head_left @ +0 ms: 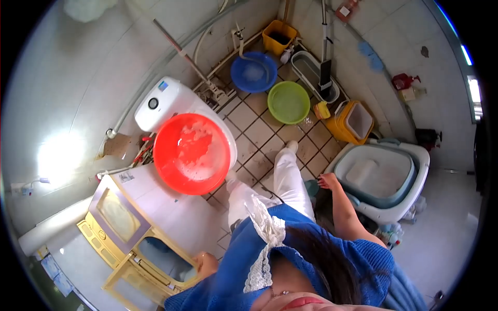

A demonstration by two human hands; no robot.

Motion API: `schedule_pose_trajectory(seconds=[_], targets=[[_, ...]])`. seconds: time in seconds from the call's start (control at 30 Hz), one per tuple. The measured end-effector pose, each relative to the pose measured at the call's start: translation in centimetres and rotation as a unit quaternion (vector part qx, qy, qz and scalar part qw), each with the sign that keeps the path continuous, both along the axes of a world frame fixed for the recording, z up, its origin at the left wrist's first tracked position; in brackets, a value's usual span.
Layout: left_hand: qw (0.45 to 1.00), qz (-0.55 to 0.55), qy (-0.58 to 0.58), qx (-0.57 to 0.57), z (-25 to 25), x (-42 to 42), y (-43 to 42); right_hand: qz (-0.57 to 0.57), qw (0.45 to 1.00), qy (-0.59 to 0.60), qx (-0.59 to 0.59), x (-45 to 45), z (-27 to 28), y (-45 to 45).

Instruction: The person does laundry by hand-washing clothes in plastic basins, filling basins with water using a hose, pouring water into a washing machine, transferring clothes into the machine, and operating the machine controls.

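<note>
My right hand (pixel 328 181) hangs beside the left rim of a grey-blue basin (pixel 374 175), which holds cloudy water and sits in a white sink (pixel 421 161). Its fingers are slightly apart, and nothing shows in them. At the lower left, my left hand (pixel 206 263) is at the edge of a yellow-framed washing machine (pixel 140 236) with its lid raised. The fingers of that hand are mostly hidden. A red basin (pixel 162 155) with sudsy water rests on a white toilet (pixel 155 106) ahead on the left.
On the tiled floor (pixel 244 116) are a blue basin (pixel 237 70) under a tap hose, a green basin (pixel 289 102), a yellow bucket (pixel 340 127), a grey mop tub (pixel 306 65) and a yellow bin (pixel 270 39). A mop pole (pixel 179 49) leans on the left wall.
</note>
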State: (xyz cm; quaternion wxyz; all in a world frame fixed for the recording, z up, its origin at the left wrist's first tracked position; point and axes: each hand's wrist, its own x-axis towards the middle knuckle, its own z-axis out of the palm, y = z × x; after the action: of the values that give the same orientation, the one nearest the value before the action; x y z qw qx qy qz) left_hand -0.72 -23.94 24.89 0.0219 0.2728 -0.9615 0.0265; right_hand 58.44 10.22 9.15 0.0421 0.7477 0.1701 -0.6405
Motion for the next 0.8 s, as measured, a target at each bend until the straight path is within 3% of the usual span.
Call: schedule_pose_trajectory(seconds=[0.1,0.2,0.23,0.27,0.3,0.37,0.4,0.47,0.53,0.57,0.63,0.7,0.8], targets=[[0.996,-0.082,0.019,-0.038,-1.3,3.3,7.4,-0.012,0.999,-0.006,0.037,4.2,-1.4,6.0],[0.965,-0.256,0.046,-0.017,-4.6,5.6,16.0,0.091,0.986,-0.085,0.111,8.3,-3.5,13.9],[0.936,-0.346,0.049,0.04,-4.9,6.9,20.3,0.107,0.983,-0.065,0.131,9.5,-3.4,16.8],[0.847,-0.51,0.062,0.139,2.6,11.1,30.4,0.096,0.983,-0.071,0.137,10.8,-4.5,19.4],[0.835,-0.501,0.039,0.222,-1.1,11.4,34.0,0.082,0.983,-0.079,0.144,12.4,-6.1,21.7],[0.718,-0.667,-0.069,0.189,-3.7,12.8,42.2,0.062,0.98,-0.073,0.173,13.5,-8.1,26.3],[0.707,-0.653,-0.072,0.263,-5.1,14.5,46.9,0.056,0.977,-0.058,0.197,13.3,-8.4,28.7],[0.648,-0.684,-0.192,0.274,-11.5,15.7,54.5,0.081,0.974,-0.034,0.21,13.1,-11.7,32.6],[0.583,-0.736,-0.216,0.268,-19.7,16.3,61.6,0.145,0.971,-0.01,0.191,13.4,-18.1,35.7],[0.547,-0.762,-0.23,0.259,-23.9,16.4,65.0,0.06,0.985,-0.019,0.158,12.3,-20.4,36.7],[0.53,-0.732,-0.382,0.192,-29.1,17.2,71.6,-0.107,0.989,-0.037,0.092,8.0,-24.5,38.5],[0.507,-0.729,-0.454,0.069,-37.8,18.0,76.0,-0.154,0.982,-0.066,0.083,4.5,-28.1,39.4],[0.476,-0.711,-0.514,-0.061,-50.2,19.4,79.9,-0.168,0.983,-0.074,-0.006,3.2,-39.4,39.4]])
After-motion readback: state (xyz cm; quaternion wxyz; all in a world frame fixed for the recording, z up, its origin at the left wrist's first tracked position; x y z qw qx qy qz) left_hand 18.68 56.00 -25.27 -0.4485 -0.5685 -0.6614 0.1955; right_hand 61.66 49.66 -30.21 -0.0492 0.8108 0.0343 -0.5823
